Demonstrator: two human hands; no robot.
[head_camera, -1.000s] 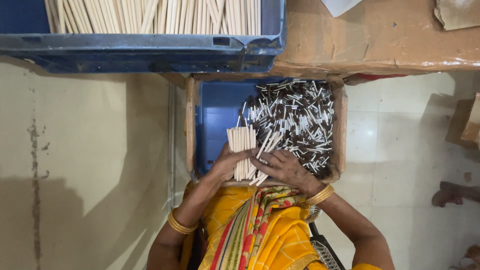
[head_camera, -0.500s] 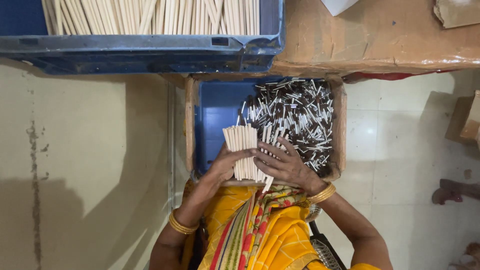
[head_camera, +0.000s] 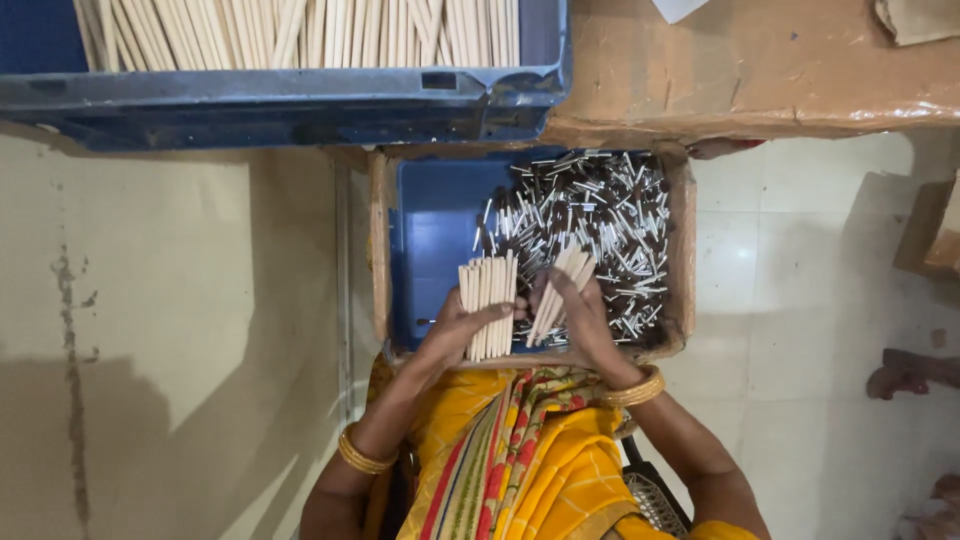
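Wooden-framed tray (head_camera: 379, 250) on tiled floor (head_camera: 780, 300)

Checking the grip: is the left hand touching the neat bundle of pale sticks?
Touching. The head view shows the left hand with fingers wrapped across the upright bundle of pale sticks, above the blue tray.

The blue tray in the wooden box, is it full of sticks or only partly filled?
Partly filled. The dark-tipped sticks are heaped on one side of the blue tray; the other side shows bare blue bottom.

Sticks (head_camera: 590, 215) in tray (head_camera: 435, 230)
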